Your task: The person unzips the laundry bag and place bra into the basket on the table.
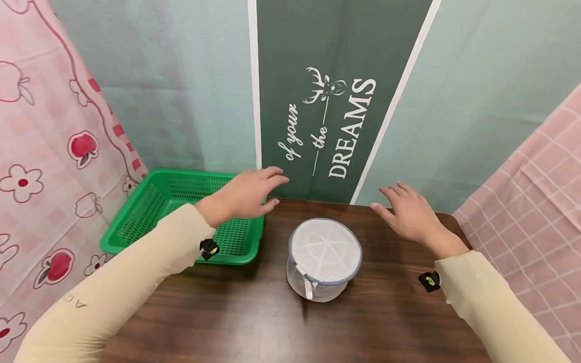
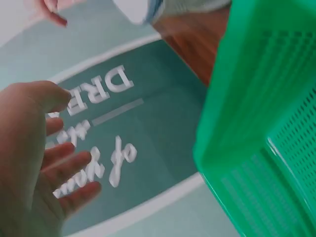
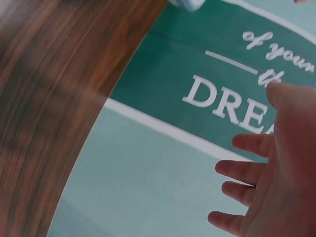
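A round white mesh laundry bag (image 1: 325, 252) with a blue-grey trimmed rim stands on the brown wooden table (image 1: 266, 330), a small white tab hanging down its front. Above and to the left of it, my left hand (image 1: 249, 193) hovers with nothing in its grasp, overlapping the right side of a green plastic basket (image 1: 256, 250). My right hand (image 1: 411, 215) is held in the air to the right of the bag, also bare. Fingers on both hands are spread and relaxed, as the left wrist view shows for the left hand (image 2: 44, 158) and the right wrist view for the right hand (image 3: 276, 168).
Behind the table hangs a green curtain (image 1: 197, 93) with a dark printed panel (image 1: 295, 53). Pink patterned cloth (image 1: 41, 157) closes off the left side, and pink checked cloth (image 1: 549, 201) the right.
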{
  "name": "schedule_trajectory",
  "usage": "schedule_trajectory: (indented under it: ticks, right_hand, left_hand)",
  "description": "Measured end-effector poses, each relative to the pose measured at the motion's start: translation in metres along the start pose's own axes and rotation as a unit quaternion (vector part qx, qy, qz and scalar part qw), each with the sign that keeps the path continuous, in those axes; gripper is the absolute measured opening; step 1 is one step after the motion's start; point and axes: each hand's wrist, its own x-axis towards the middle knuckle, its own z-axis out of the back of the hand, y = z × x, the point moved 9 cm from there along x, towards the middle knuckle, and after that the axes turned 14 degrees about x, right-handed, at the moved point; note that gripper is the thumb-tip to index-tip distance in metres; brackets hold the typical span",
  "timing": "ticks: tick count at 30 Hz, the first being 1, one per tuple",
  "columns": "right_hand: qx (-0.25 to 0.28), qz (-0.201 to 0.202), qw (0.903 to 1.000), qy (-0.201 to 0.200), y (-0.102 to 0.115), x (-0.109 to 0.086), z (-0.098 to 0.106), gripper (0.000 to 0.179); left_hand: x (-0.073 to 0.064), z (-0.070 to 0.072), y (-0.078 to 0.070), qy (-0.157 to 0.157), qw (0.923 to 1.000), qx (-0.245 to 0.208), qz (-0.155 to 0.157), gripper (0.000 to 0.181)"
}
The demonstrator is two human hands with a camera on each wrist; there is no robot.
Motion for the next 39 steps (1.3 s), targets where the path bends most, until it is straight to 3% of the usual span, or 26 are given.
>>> schedule_trajectory:
  ticks: [4, 11, 17, 21, 27, 29, 30, 31, 32, 36, 37, 39]
  right_hand:
    - [0.009, 0.014, 0.9997, -0.018, 0.015, -0.006, 0.000, 0.059]
    - [0.024, 0.059, 0.9960, -0.062, 0.042, -0.021, -0.006, 0.046]
    - [0.027, 0.090, 0.9918, -0.087, 0.064, -0.035, -0.012, 0.028]
    - [0.028, 0.094, 0.9915, -0.085, 0.074, -0.042, -0.017, 0.019]
    - [0.034, 0.093, 0.9929, -0.066, 0.085, -0.052, -0.028, 0.016]
    - [0.038, 0.097, 0.9926, -0.062, 0.090, -0.056, -0.031, 0.016]
    - [0.040, 0.099, 0.9926, -0.059, 0.093, -0.058, -0.032, 0.016]
    - [0.042, 0.100, 0.9925, -0.055, 0.095, -0.060, -0.034, 0.018]
    - [0.044, 0.101, 0.9927, -0.051, 0.097, -0.062, -0.036, 0.020]
    - [0.055, 0.105, 0.9928, -0.020, 0.108, -0.069, -0.045, 0.028]
    - [0.056, 0.107, 0.9925, -0.014, 0.111, -0.071, -0.047, 0.030]
    - [0.058, 0.114, 0.9917, -0.004, 0.117, -0.074, -0.051, 0.032]
  left_hand:
    - [-0.006, 0.002, -0.021, 0.008, 0.9998, 0.001, -0.016, 0.050]
    - [-0.012, 0.006, -0.049, 0.013, 0.9985, -0.051, -0.016, 0.050]
    - [-0.025, 0.004, -0.065, -0.007, 0.9922, -0.123, 0.016, 0.040]
    - [-0.033, -0.007, -0.074, 0.002, 0.9768, -0.206, 0.059, 0.025]
    - [-0.044, -0.036, -0.088, 0.030, 0.9407, -0.318, 0.115, 0.018]
    - [-0.049, -0.049, -0.090, 0.052, 0.9204, -0.360, 0.144, 0.016]
    - [-0.051, -0.056, -0.091, 0.069, 0.9043, -0.390, 0.160, 0.017]
    - [-0.054, -0.062, -0.093, 0.087, 0.8836, -0.425, 0.177, 0.019]
    - [-0.057, -0.069, -0.095, 0.105, 0.8603, -0.460, 0.192, 0.021]
    - [-0.067, -0.091, -0.108, 0.173, 0.7516, -0.590, 0.239, 0.036]
    - [-0.068, -0.095, -0.111, 0.183, 0.7282, -0.613, 0.246, 0.039]
    - [-0.070, -0.103, -0.117, 0.198, 0.6908, -0.646, 0.256, 0.044]
